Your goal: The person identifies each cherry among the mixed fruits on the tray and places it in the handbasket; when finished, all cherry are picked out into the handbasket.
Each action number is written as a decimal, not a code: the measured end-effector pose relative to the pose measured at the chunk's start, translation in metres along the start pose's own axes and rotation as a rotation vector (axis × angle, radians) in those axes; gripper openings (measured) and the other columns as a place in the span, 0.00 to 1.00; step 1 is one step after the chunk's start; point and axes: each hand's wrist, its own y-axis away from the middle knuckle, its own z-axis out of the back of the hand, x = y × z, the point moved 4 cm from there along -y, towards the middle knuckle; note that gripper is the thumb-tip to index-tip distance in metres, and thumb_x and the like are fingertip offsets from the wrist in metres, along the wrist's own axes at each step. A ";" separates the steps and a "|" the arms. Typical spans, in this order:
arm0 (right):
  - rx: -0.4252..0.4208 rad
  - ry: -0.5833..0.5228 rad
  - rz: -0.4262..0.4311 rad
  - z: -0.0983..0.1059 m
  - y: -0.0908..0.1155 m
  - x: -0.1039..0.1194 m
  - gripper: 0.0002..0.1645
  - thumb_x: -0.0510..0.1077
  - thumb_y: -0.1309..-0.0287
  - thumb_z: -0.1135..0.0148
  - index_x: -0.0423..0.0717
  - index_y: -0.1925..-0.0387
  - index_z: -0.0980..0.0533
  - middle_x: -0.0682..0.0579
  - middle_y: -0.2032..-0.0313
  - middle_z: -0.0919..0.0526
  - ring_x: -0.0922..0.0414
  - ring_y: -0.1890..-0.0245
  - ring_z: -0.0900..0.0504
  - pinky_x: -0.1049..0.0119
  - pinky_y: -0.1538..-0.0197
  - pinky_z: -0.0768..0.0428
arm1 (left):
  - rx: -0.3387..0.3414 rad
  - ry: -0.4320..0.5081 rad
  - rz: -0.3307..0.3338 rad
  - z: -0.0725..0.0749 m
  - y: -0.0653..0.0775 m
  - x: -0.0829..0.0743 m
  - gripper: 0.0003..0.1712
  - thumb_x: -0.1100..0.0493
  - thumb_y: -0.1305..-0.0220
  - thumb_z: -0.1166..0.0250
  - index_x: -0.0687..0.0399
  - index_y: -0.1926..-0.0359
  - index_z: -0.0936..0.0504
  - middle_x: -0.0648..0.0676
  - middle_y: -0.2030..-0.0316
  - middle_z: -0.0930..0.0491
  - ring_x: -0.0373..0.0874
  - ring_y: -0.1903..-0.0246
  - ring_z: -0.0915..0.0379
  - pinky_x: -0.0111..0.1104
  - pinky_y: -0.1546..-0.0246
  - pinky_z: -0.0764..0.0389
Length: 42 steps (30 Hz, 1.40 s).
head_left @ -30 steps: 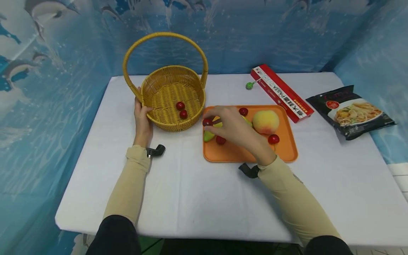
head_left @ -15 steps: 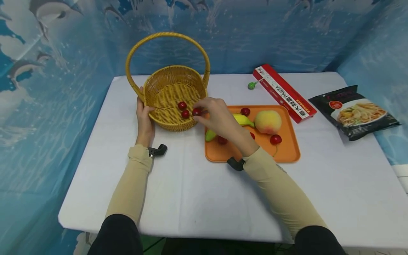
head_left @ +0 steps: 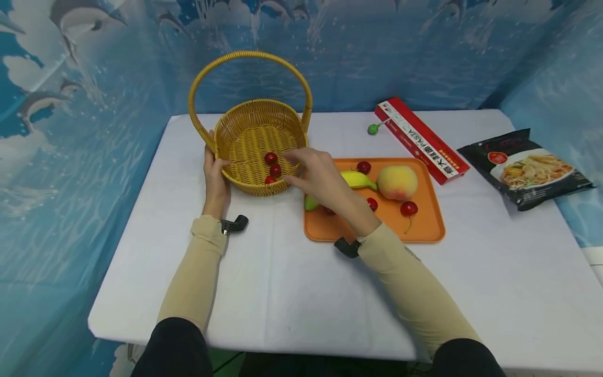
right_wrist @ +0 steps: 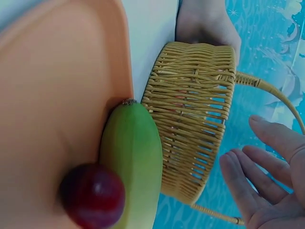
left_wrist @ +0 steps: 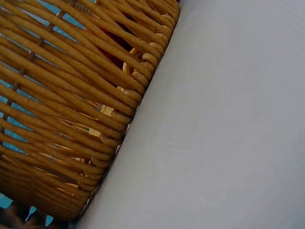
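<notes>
A yellow wicker basket (head_left: pixel 249 139) with a tall hoop handle stands at the back left of the table. My left hand (head_left: pixel 215 183) grips its left side, thumb over the rim. Three red cherries (head_left: pixel 275 170) lie inside the basket. Just over the basket's right rim is my right hand (head_left: pixel 317 178); the right wrist view shows its fingers (right_wrist: pixel 267 171) apart and holding nothing. An orange tray (head_left: pixel 386 230) to the right bears a banana (head_left: pixel 358 179), a peach (head_left: pixel 397 182) and several cherries (head_left: pixel 409 208). The right hand partly hides the banana.
Behind the tray lies a red pasta box (head_left: pixel 421 139), with a small green object (head_left: pixel 373 129) at its left. A black noodle packet (head_left: pixel 525 167) is at the far right. A blue dolphin-print curtain (head_left: pixel 348 63) rises behind the white table (head_left: pixel 282 293).
My right hand has carried a cherry leftward from the tray to the basket and let it go inside. The left hand has stayed on the basket.
</notes>
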 end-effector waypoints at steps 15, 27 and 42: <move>-0.031 -0.068 -0.095 0.012 0.063 -0.021 0.24 0.41 0.36 0.26 0.40 0.40 0.18 0.43 0.45 0.13 0.47 0.49 0.11 0.51 0.46 0.13 | 0.021 -0.053 0.007 0.011 0.002 -0.001 0.51 0.67 0.39 0.52 0.30 0.16 0.46 0.41 0.19 0.44 0.44 0.19 0.48 0.37 0.19 0.47; -0.001 0.067 -0.167 0.018 0.095 -0.035 0.20 0.42 0.41 0.22 0.41 0.48 0.14 0.46 0.56 0.10 0.51 0.55 0.14 0.52 0.46 0.14 | -0.010 -0.014 0.013 0.007 0.001 0.000 0.50 0.68 0.39 0.52 0.33 0.16 0.45 0.42 0.20 0.42 0.45 0.20 0.46 0.39 0.20 0.44; 0.037 0.183 -0.141 0.013 0.101 -0.045 0.21 0.44 0.41 0.22 0.43 0.47 0.14 0.48 0.52 0.10 0.50 0.52 0.15 0.51 0.41 0.16 | -0.017 -0.003 -0.003 -0.001 0.000 -0.001 0.50 0.68 0.40 0.52 0.34 0.16 0.45 0.43 0.20 0.42 0.47 0.20 0.45 0.40 0.20 0.43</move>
